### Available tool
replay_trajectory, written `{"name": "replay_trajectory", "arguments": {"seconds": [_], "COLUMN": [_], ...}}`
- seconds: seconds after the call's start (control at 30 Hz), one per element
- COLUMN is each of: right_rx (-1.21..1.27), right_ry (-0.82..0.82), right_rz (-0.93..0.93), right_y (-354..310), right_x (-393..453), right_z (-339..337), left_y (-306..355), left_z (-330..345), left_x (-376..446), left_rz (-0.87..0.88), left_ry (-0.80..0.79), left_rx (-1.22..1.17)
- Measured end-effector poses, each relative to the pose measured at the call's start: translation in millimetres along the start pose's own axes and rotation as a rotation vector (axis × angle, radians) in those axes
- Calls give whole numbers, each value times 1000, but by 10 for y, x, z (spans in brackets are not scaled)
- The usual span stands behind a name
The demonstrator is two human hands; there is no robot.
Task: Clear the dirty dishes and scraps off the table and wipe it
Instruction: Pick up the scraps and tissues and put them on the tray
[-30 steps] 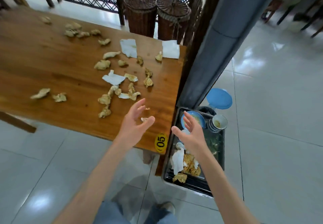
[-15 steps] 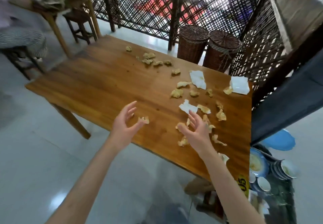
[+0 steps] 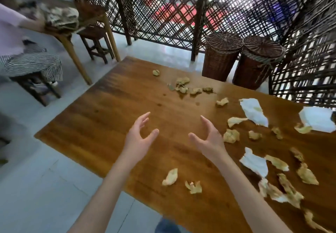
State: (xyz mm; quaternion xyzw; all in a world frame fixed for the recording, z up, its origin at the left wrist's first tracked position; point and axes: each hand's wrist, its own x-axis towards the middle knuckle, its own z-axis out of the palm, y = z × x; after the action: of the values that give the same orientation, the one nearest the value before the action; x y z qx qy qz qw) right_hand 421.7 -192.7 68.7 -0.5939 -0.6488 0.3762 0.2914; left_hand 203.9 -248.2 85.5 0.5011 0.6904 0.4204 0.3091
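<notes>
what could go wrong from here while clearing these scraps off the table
1. Both the left hand and right hand are empty above bare wood; the scraps lie scattered widely, so some may be missed.
2. Two scraps sit near the table edge and could be knocked to the floor.
3. The napkins are light and might slide off when swept.

Between my left hand (image 3: 138, 138) and right hand (image 3: 209, 140) the brown wooden table (image 3: 112, 123) lies bare — open room runs left and ahead. To my right, yellowish food scraps (image 3: 231, 135) and torn white paper napkins (image 3: 253, 112) crowd the surface; two more scraps (image 3: 170, 177) lie nearer me.
</notes>
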Motion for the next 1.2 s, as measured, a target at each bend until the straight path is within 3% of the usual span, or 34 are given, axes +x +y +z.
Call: {"name": "replay_trajectory", "arguments": {"seconds": [0.33, 0.73, 0.97, 1.2], "right_rx": [-178, -516, -546, -630], "right_ry": [-11, 71, 23, 73], "right_rz": [33, 257, 500, 517], "right_y": [-161, 36, 248, 335], "right_x": [1753, 3174, 3745, 3920], "right_z": [717, 1219, 1501, 1684], "left_y": [-526, -1150, -1353, -1407], "left_z": [-74, 204, 468, 634], "left_x": [1948, 3855, 4594, 4963], "left_rz": [-23, 45, 257, 295], "left_ry": [-93, -228, -257, -372], "left_rx": [152, 380, 542, 567]}}
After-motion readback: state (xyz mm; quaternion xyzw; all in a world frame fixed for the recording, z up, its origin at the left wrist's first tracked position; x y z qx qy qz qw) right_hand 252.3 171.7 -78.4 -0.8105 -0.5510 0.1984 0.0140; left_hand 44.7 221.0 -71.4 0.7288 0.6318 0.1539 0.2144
